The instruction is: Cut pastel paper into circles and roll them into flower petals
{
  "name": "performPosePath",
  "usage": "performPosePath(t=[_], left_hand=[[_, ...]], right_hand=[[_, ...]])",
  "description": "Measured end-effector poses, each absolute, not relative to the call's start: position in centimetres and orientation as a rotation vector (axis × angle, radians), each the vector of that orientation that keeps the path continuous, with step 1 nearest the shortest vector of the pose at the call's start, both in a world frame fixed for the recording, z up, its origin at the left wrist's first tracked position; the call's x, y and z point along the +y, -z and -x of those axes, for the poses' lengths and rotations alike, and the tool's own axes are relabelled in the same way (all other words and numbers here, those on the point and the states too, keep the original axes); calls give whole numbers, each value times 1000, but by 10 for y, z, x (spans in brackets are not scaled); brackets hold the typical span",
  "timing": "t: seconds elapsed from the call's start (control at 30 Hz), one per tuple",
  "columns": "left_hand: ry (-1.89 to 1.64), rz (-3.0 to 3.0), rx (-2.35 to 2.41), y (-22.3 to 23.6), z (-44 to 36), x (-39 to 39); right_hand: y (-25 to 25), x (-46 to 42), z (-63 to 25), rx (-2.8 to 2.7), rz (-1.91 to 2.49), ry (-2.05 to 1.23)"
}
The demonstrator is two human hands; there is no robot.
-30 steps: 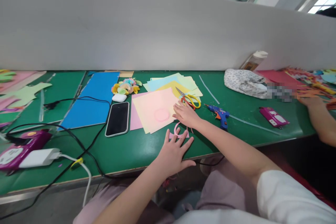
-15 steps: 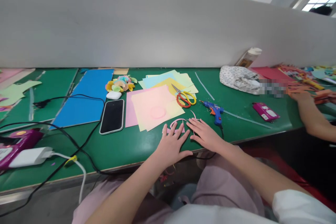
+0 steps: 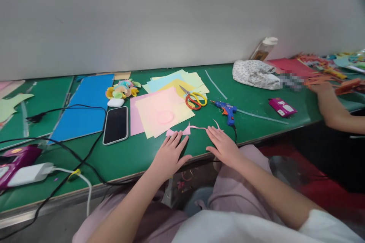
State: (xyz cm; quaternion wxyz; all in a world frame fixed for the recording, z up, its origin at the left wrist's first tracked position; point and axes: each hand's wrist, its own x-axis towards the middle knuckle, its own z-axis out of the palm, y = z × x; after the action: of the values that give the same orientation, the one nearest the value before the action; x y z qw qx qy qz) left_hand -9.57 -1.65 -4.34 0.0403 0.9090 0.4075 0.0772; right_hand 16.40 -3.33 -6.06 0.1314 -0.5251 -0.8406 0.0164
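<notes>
My left hand (image 3: 170, 153) lies flat with fingers spread at the front of the green table, its fingertips on a pink paper scrap (image 3: 186, 130). A thin curved pink strip stretches from that scrap toward my right hand (image 3: 224, 145). That hand is flat too, thumb apart, its fingers over the strip's right end, where curled bits of pink paper (image 3: 217, 124) stick out. Beyond the hands are stacked pastel sheets (image 3: 154, 108), with open scissors (image 3: 196, 99) on them, and a blue glue gun (image 3: 228, 111) stands to their right.
On the left are a phone (image 3: 116, 125), a white case (image 3: 115, 102), paper flowers (image 3: 122, 89), a blue board (image 3: 85, 102) and black cables. Rightward are a purple box (image 3: 282, 107), a patterned cloth bundle (image 3: 253, 74), a bottle (image 3: 264, 48) and another person's arm (image 3: 330, 106).
My hands have moved apart, the left one going leftward, and more of the pink scraps shows between them. The view has shifted slightly.
</notes>
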Motion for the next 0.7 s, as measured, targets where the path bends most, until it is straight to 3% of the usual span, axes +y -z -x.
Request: performPosePath(t=[0.23,0.7], left_hand=[[-293,-2757,1271,42,64,3],[-354,-2754,1130,40,-4,48]], right_hand=[[67,-90,-162,-2383,1422,65],[96,-112,-150,-2148,1298,101]])
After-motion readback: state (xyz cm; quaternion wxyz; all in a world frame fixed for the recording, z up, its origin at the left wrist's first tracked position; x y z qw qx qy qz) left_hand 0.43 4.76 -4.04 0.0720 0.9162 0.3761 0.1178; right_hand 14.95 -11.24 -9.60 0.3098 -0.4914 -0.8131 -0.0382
